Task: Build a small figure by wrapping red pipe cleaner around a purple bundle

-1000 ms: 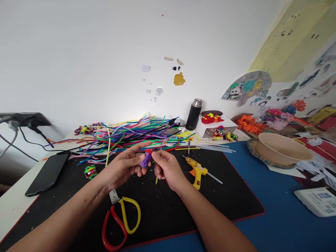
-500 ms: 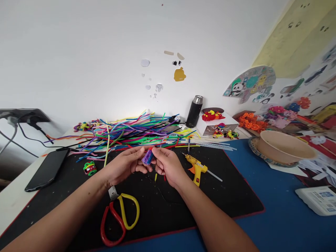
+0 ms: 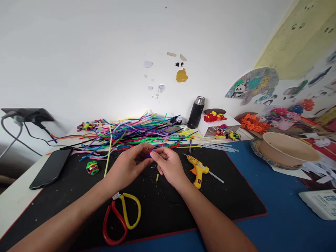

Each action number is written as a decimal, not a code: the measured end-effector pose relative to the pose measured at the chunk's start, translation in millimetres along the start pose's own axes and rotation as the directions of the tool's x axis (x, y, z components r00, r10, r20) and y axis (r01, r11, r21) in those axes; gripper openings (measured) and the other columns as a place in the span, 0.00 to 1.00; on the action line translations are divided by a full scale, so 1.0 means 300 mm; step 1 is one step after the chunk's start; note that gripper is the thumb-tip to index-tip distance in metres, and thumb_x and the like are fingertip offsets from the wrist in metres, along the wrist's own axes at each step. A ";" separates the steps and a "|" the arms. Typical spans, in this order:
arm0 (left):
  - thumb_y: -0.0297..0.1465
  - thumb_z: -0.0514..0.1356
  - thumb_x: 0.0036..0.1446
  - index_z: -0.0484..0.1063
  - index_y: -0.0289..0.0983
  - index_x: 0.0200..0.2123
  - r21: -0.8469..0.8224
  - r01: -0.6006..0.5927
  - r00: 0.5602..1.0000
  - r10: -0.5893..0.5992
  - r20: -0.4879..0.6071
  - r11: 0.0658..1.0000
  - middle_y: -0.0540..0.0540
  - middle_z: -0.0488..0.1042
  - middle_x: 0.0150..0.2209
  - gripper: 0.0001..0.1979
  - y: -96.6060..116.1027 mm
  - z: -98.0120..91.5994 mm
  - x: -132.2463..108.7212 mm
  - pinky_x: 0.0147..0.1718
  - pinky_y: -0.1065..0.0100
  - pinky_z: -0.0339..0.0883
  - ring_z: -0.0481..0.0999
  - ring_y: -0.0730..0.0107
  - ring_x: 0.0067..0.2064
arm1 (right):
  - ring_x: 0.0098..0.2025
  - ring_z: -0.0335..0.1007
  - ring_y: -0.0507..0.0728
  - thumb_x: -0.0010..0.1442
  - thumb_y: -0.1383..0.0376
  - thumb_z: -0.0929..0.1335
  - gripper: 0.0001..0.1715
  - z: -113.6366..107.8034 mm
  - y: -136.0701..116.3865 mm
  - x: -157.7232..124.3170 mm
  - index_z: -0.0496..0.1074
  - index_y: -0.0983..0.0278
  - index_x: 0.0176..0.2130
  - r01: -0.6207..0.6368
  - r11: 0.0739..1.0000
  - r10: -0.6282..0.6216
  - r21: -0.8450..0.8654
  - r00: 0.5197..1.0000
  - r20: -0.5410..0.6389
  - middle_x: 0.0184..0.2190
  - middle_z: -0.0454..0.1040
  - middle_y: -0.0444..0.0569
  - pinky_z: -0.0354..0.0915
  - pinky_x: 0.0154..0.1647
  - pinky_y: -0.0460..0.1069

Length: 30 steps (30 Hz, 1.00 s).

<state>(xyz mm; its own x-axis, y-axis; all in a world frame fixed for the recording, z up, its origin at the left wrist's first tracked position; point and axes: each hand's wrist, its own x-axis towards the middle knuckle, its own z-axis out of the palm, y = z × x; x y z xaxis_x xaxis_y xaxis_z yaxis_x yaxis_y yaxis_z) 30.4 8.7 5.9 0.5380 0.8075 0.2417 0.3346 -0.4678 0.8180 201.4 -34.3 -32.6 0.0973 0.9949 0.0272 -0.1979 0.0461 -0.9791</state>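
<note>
Left hand (image 3: 129,165): thumb and forefinger bent round a purple piece (image 3: 147,154) — the grip pinches it.
Right hand (image 3: 169,164): thumb and fingers press the same piece from the other side; this grip is closed on it too.
Purple piece: held up between the fingertips, over the far part of the mat (image 3: 231,196); the fingers cover most of it, so its shape cannot be told.
Progress: the piece looks to be in mid-handling and not set down. Whether its shaping is finished cannot be told.
Made things: a green and red figure (image 3: 92,168) on the mat, left of the hands, looks complete.
Glue gun (image 3: 198,170): lies on its side to the right, out of both hands, a stick (image 3: 216,177) poking from its back.
Scissors (image 3: 124,211): lie below the left wrist, untouched, tips hidden by the arm.
Stems (image 3: 131,134): a loose heap beyond the hands — many look unused.
Yellow bit (image 3: 157,177): on the mat, just beside the right hand.
Surface (image 3: 278,203): blue to the right, bearing the mat.
</note>
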 end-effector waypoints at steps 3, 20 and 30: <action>0.41 0.66 0.64 0.77 0.41 0.51 -0.015 0.003 1.000 -0.003 -0.003 1.000 0.45 0.83 0.40 0.15 -0.005 -0.002 0.004 0.41 0.64 0.72 0.81 0.59 0.41 | 0.14 0.56 0.48 0.57 0.45 0.75 0.25 0.000 -0.002 0.000 0.72 0.62 0.38 -0.009 1.000 0.009 0.006 1.000 0.019 0.18 0.64 0.34 0.50 0.15 0.45; 0.43 0.67 0.63 0.78 0.41 0.52 -0.097 0.041 0.998 -0.045 -0.047 0.994 0.45 0.81 0.39 0.18 -0.059 -0.011 0.015 0.40 0.64 0.71 0.79 0.62 0.39 | 0.13 0.55 0.48 0.61 0.44 0.72 0.24 -0.007 0.002 0.001 0.73 0.62 0.32 0.039 0.996 -0.039 -0.075 0.999 -0.001 0.16 0.62 0.36 0.49 0.15 0.45; 0.45 0.69 0.60 0.79 0.38 0.48 -0.221 0.102 0.994 -0.107 -0.014 0.970 0.45 0.81 0.35 0.20 -0.079 -0.008 0.035 0.38 0.64 0.70 0.79 0.62 0.37 | 0.14 0.56 0.48 0.63 0.45 0.71 0.24 -0.008 0.014 0.003 0.76 0.63 0.34 0.061 0.992 -0.064 -0.113 0.998 -0.023 0.17 0.64 0.38 0.48 0.15 0.45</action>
<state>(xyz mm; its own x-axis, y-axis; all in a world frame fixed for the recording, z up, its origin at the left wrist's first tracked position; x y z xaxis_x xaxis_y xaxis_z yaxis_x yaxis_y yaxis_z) 26.3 29.1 -9.8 0.4882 0.8579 0.1599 0.2085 -0.2926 0.9332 203.1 -33.5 -37.2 0.1320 0.9876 0.0853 -0.0797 0.0963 -0.9921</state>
